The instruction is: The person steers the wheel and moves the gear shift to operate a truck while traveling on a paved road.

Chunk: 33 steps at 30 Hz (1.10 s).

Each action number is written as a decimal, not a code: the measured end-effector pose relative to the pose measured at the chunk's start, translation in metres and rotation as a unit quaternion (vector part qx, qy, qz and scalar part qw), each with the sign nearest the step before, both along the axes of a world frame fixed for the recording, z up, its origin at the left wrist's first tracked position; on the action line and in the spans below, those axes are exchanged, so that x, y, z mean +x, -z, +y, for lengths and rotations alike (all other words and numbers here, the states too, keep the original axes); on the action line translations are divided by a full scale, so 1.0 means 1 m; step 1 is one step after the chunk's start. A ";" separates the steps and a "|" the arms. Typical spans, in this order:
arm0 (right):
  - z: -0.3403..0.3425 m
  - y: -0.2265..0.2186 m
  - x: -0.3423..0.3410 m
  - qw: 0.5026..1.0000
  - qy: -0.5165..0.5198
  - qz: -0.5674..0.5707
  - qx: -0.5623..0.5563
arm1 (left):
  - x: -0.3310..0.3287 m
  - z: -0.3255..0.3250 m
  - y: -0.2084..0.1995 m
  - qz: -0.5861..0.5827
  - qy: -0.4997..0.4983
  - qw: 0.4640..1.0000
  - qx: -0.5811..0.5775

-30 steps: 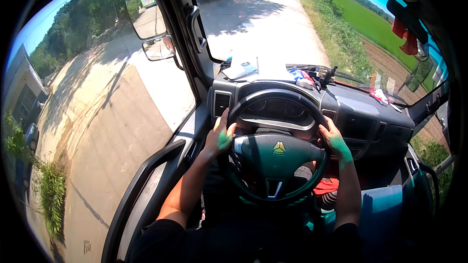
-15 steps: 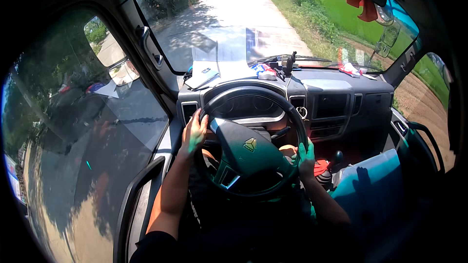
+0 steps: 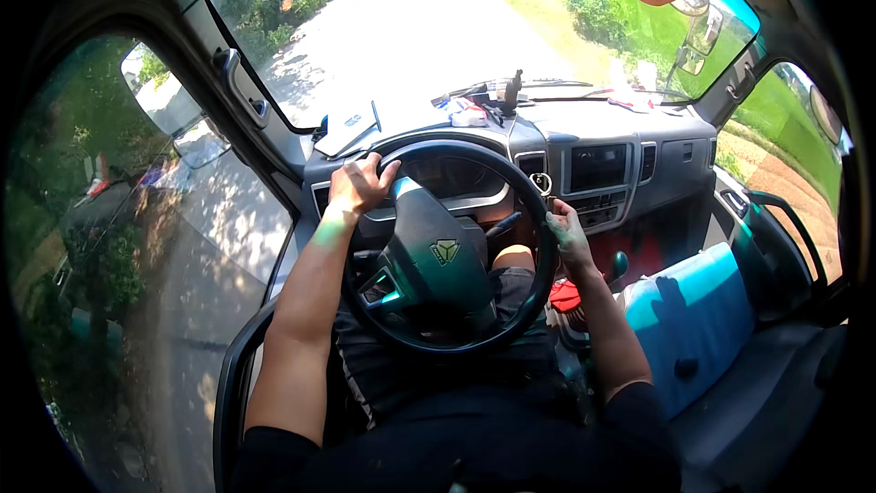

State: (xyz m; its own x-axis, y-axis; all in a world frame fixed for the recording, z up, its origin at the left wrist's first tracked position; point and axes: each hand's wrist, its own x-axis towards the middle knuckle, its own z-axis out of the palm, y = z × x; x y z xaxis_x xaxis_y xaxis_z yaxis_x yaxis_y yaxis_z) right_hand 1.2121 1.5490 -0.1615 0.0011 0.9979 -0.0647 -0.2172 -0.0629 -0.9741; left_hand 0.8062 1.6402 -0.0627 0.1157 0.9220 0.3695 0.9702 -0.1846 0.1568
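A black steering wheel with a yellowish emblem on its hub stands in front of me, its hub tilted. My left hand is closed over the upper left of the rim, thumb along the inner side. On the right side of the rim, my right hand has its fingers curled, with the thumb against the wheel; part of that grip is hard to make out. Behind the wheel, the instrument cluster is partly covered by the rim. A dark stalk sticks out between the hub and my right hand.
White papers and a dark upright holder lie on the dashboard. A gear lever with red cloth stands beside the blue-covered seat. Beyond the windshield runs a pale road between trees and green fields.
The wheel has turned clockwise, and my left hand has travelled up with it. My right hand has shifted higher along the rim. The whole view has tilted and brightened.
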 end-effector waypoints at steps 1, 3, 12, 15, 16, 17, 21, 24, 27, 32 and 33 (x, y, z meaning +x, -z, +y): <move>0.006 -0.009 0.000 1.000 -0.018 -0.020 -0.004 | 0.004 0.009 0.002 0.045 0.017 0.999 0.021; 0.011 0.003 -0.007 0.997 -0.033 -0.063 -0.015 | 0.005 0.027 0.015 0.107 0.077 0.979 0.156; -0.052 0.029 -0.049 0.988 0.153 -0.006 -0.036 | 0.033 0.049 0.002 0.176 0.098 0.969 0.142; -0.057 0.034 -0.051 0.985 0.167 -0.007 -0.043 | 0.038 0.056 0.002 0.169 0.099 0.978 0.069; -0.055 0.033 -0.051 0.985 0.170 -0.002 -0.036 | 0.039 0.055 -0.003 0.166 0.090 0.981 0.050; -0.053 0.033 -0.051 0.985 0.172 0.003 -0.029 | 0.039 0.054 -0.007 0.164 0.080 0.983 0.031; -0.056 0.028 -0.048 0.988 0.154 -0.005 -0.025 | 0.035 0.057 0.005 0.134 0.091 0.984 0.077; -0.059 0.024 -0.050 0.988 0.155 0.003 -0.022 | 0.039 0.052 -0.006 0.143 0.076 0.986 0.031; -0.053 0.031 -0.046 0.987 0.158 -0.012 -0.034 | 0.034 0.052 -0.003 0.129 0.078 0.988 0.034; -0.049 0.023 -0.044 0.988 0.148 -0.044 -0.001 | 0.029 0.043 -0.010 0.071 0.049 0.996 -0.008; -0.048 0.018 -0.042 0.987 0.150 -0.051 0.003 | 0.030 0.038 -0.015 0.055 0.038 0.997 -0.041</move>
State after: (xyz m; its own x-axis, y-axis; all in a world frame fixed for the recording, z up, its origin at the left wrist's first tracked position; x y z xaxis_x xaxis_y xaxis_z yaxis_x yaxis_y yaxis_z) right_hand 1.1697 1.5012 -0.1796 0.3023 0.9522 -0.0436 -0.1255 -0.0056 -0.9921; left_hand 0.8363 1.6779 -0.0473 0.2225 0.9353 0.2753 0.9658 -0.2499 0.0686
